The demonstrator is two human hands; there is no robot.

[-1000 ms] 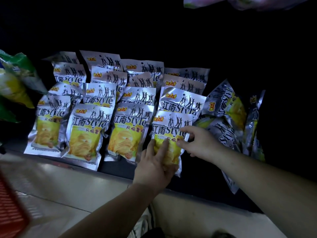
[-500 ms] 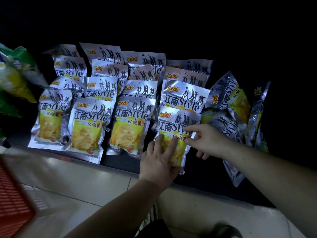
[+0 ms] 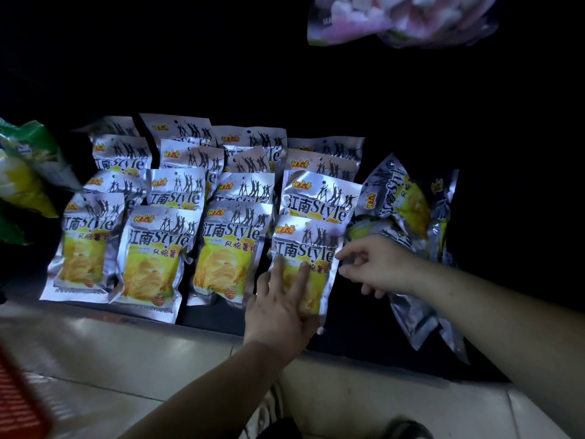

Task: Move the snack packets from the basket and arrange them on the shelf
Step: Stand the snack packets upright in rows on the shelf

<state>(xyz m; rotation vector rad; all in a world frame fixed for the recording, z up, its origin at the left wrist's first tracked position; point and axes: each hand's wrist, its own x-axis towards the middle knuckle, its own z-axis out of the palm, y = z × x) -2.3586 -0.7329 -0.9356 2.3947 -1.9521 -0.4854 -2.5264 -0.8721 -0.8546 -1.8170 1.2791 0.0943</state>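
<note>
Front packet (image 3: 311, 245), end of the near row on the shelf (image 3: 364, 346): foil, puffed with air, light and slick, and I judge the crisps inside brittle. Best taken by the flat sealed edges, not squeezed. My left hand (image 3: 278, 299) lies on its lower half, fingers (image 3: 278, 267) straight, gripping nothing. My right hand (image 3: 380, 264) is at its right edge, loosely curled; whether it pinches the foil, I cannot tell. Heap of packets (image 3: 399, 201) just beside, to the right.
</note>
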